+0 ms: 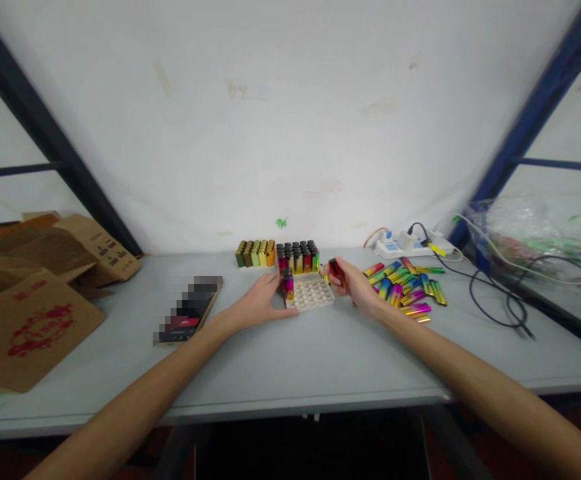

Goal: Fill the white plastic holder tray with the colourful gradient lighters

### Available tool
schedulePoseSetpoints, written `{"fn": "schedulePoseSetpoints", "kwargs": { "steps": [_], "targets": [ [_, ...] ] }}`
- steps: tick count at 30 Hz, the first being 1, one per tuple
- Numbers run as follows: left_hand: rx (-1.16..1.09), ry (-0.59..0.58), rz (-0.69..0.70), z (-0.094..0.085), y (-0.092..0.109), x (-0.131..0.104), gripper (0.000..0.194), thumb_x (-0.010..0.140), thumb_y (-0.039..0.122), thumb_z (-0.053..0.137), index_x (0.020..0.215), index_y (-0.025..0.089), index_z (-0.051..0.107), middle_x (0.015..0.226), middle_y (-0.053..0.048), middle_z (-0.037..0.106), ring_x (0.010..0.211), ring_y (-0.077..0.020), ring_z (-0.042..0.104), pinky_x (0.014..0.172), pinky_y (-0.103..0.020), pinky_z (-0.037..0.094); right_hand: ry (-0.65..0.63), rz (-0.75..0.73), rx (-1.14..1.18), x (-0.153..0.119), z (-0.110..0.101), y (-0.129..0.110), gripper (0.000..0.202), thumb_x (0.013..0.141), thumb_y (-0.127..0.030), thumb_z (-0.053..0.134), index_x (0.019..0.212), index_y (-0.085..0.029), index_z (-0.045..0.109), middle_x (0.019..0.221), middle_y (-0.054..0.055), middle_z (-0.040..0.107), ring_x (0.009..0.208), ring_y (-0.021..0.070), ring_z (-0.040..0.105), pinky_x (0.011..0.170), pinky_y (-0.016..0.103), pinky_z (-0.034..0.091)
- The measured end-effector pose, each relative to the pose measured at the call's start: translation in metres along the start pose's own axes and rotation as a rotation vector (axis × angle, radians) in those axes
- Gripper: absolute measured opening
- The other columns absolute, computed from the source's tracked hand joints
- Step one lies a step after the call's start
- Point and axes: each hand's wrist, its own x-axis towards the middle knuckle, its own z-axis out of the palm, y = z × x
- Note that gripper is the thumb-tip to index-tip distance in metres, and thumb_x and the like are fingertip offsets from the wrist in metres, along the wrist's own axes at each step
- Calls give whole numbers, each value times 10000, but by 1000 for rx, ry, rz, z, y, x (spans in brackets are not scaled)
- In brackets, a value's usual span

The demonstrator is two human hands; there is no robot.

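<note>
Red lighter point(337, 269) sits gripped in right hand point(353, 283); spread left hand point(257, 303) touches tray point(315, 306).

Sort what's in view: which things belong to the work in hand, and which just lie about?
Likely in the work:
white tray
lighter in the right hand
loose shiny pieces
black-topped rows behind the tray

Likely lying about:
cardboard
power strip
clear plastic

Tray point(317, 305) before lighters point(298, 257) (seemingly touching)
</note>
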Motion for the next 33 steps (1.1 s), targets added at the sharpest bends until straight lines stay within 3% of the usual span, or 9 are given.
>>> {"fn": "schedulePoseSetpoints", "kwargs": {
  "steps": [5,8,10,13,17,21,25,29,33],
  "targets": [
    [-16,30,-4,4,7,-1,776,746,660,796,1295,145,609,1291,-179,636,1234,-391,587,1116,-531,467,-12,-97,-139,-1,5,10,495,915,-704,559,879,-211,583,743,-21,525,663,143,502,623,260,444],
    [-30,30,5,6,10,-1,769,743,664,796,1293,160,612,1285,-176,640,1236,-394,584,1113,-544,466,-41,-180,-285,-6,12,7,429,886,-640,663,914,-214,622,875,11,598,829,173,578,761,286,493],
    [-33,22,4,6,11,-1,768,743,667,797,1297,169,608,1300,-177,634,1242,-392,579,1112,-554,463,14,-275,-378,-9,16,7,416,860,-622,704,907,-210,660,983,47,621,954,201,585,834,303,490],
    [-36,15,2,6,11,-1,777,755,666,790,1316,164,593,1323,-185,622,1244,-387,573,1106,-557,465,86,-299,-439,-11,21,8,402,875,-608,695,903,-207,686,882,32,591,837,189,559,731,288,467],
    [-38,22,9,7,11,-1,784,749,664,795,1327,176,588,1322,-178,625,1246,-386,571,1106,-559,462,49,-231,-392,-13,25,11,390,932,-581,639,995,-200,685,716,-13,555,643,159,495,596,265,393],
    [-33,18,-12,8,10,0,778,733,676,799,1295,175,604,1301,-177,631,1236,-394,576,1093,-559,474,39,-251,-442,-16,28,10,336,960,-530,625,960,-198,677,754,16,657,655,171,558,610,275,410],
    [-43,16,-12,8,10,0,775,741,665,798,1307,174,600,1317,-179,628,1246,-394,571,1105,-564,460,9,-315,-691,-17,30,7,277,981,-471,614,928,-212,698,839,56,732,735,207,621,675,302,442],
    [-79,28,26,9,10,0,772,757,652,790,1343,193,586,1335,-168,628,1257,-384,567,1116,-562,448,-58,-398,-874,-14,31,5,276,1023,-455,552,1035,-230,711,977,83,767,823,238,657,766,350,474],
    [-88,40,40,10,9,1,760,750,641,798,1329,194,592,1334,-165,632,1257,-385,567,1116,-561,444,-61,-421,-1062,-10,34,7,279,1047,-434,520,1123,-226,690,986,90,756,835,238,655,754,341,470]
  ]
}}
